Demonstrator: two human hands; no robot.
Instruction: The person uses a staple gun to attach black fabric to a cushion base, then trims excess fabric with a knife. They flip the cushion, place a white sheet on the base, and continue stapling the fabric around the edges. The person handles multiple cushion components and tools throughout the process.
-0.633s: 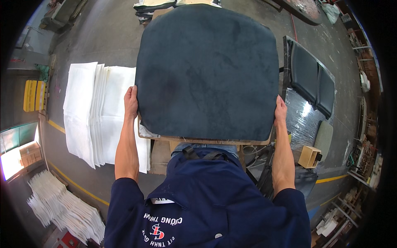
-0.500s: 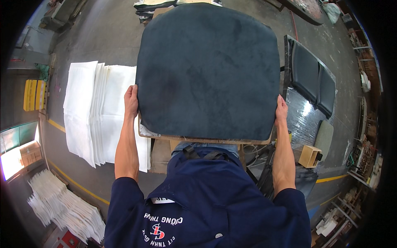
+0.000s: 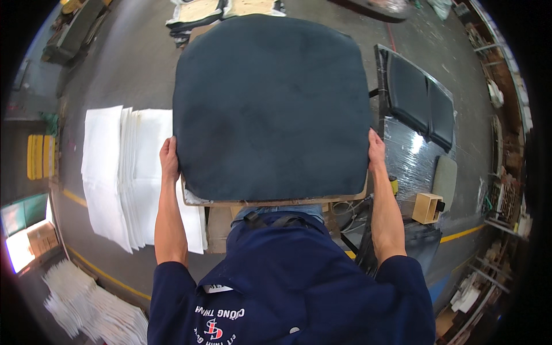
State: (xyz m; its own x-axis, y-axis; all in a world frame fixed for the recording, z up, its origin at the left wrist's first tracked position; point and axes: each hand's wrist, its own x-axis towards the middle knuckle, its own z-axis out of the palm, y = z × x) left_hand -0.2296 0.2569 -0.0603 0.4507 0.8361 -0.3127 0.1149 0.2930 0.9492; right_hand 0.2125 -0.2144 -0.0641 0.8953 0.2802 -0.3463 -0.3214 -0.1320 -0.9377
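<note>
A large dark seat cushion, squarish with rounded corners and a soft matte cover, lies in front of me on a board or table whose edge shows below it. My left hand grips the cushion's left side, thumb along the edge. On the opposite side, my right hand grips the right edge in the same way. The fingers of both hands curl partly out of sight at the rim. Apart from faint creases and smudges, the cushion's top looks flat.
White sheets are stacked to my left, with another white pile at lower left. On the right, a film-wrapped table bears black padded panels, a grey pad and a small wooden box.
The view has shifted, so the cushion and the surroundings sit lower and further left in the picture. Both hands keep their places on the cushion's sides.
</note>
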